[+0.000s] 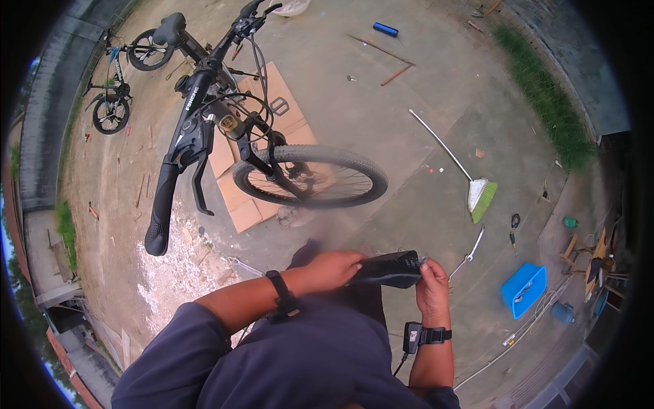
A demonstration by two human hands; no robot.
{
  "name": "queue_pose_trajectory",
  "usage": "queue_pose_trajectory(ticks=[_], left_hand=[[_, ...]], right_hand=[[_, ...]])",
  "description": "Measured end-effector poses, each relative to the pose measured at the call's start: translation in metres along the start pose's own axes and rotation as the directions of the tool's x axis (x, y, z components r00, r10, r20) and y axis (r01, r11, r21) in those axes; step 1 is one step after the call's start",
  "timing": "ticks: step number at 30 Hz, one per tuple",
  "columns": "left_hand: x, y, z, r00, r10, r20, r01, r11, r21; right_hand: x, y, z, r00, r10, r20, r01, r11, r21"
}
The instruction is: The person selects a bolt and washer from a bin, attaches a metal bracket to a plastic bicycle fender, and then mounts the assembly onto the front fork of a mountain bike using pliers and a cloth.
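In front of my body I hold a glossy black, elongated, boxy object [392, 270] whose exact kind I cannot make out. My left hand [335, 267] is closed on its left end, the fingers lying over the top. At the other end, my right hand [433, 279] pinches the upper right corner between thumb and fingers. Ahead and to the left stands a black bicycle, its handlebar grip [161, 211] nearest to me and its front wheel [310, 176] turned sideways. Part of my left fingertips is hidden against the black object.
Flattened cardboard [238, 198] lies under the bicycle. To the right are a broom [482, 199], a wrench [470, 255], a screwdriver [513, 238] and a blue basket [524, 290]. A blue cylinder [385, 29] lies farther off. Another bicycle [112, 88] stands far left.
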State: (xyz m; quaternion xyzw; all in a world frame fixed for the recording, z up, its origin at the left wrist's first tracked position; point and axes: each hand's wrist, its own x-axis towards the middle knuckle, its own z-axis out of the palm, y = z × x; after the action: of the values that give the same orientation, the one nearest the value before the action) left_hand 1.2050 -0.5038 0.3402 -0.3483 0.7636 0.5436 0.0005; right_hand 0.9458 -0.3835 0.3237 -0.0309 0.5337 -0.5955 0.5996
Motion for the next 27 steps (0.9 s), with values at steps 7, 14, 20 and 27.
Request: queue_pose_trajectory(ticks=[7, 14, 20, 27], left_hand=[[-0.007, -0.039, -0.013, 0.997, -0.044, 0.067, 0.034, 0.989, 0.147], [-0.009, -0.05, -0.016, 0.989, -0.141, 0.054, 0.113, 0.93, 0.348], [0.0, -0.025, 0.019, 0.984, -0.18, 0.012, 0.163, 0.918, 0.362], [-0.009, -0.005, 0.077, 0.977, -0.21, 0.029, 0.192, 0.933, 0.304]], right_hand=[[0.008, 0.036, 0.015, 0.999, 0.01, 0.038, -0.013, 0.997, 0.082], [-0.011, 0.034, -0.007, 0.989, -0.146, -0.012, 0.143, 0.981, -0.133], [-0.032, 0.012, -0.081, 0.975, -0.154, -0.158, 0.105, 0.953, -0.283], [-0.053, -0.016, -0.157, 0.946, -0.169, -0.276, 0.034, 0.9, -0.434]])
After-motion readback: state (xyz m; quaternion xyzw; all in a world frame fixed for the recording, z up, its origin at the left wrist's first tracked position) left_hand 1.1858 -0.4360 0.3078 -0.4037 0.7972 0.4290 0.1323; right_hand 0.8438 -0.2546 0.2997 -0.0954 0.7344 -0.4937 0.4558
